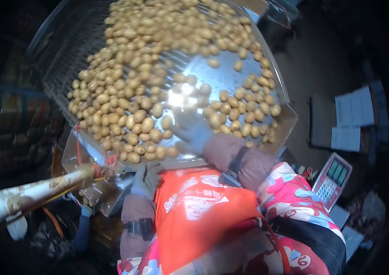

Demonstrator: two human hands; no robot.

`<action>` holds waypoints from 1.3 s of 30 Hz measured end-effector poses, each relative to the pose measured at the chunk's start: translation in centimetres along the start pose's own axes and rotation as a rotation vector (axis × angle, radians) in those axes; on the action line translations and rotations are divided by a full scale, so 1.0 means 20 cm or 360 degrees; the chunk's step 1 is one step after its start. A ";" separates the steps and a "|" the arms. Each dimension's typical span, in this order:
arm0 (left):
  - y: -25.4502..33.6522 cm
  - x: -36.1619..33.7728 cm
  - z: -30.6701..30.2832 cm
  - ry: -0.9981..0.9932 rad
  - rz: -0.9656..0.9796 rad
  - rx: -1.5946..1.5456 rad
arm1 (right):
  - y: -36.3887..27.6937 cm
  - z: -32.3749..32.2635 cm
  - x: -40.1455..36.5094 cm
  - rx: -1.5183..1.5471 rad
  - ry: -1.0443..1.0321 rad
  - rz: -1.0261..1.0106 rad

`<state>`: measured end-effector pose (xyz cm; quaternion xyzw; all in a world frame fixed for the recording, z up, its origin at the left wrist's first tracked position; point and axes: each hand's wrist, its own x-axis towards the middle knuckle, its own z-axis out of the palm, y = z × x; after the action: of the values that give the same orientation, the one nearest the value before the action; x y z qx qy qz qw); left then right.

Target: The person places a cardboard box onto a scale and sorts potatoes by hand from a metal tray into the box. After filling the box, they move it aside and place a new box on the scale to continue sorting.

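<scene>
Strong fisheye bending, edges black from nine to three o'clock; glare blooms on the metal tray (181,97), details soft.

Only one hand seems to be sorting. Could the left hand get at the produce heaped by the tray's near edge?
Probably yes. The left hand sits at the near rim of the tray. The produce lies just past it with nothing between, and the right hand is further right.

A produce stall: potatoes (130,98) heaped on a metal chute (231,68), weighing scale (333,179) nearby.
</scene>
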<state>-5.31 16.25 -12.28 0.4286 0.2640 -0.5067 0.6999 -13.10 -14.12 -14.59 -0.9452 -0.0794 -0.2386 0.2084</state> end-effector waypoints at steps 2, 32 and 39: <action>0.10 0.07 0.14 0.0108 0.0003 0.0239 | 0.05 0.01 0.03 -0.0164 -0.0199 0.0258; 0.07 0.31 0.26 0.0352 0.0039 0.0683 | 0.49 -0.66 -1.01 -0.0727 -0.0346 0.1069; 0.06 0.32 0.29 0.0443 0.0065 0.0612 | -0.09 -0.21 -0.51 -0.0093 0.0003 0.0745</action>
<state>-2.39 8.19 -14.16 0.6250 0.2478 -0.4696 0.5722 -24.28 -14.93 -15.52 -0.9432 0.1490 -0.1869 0.2307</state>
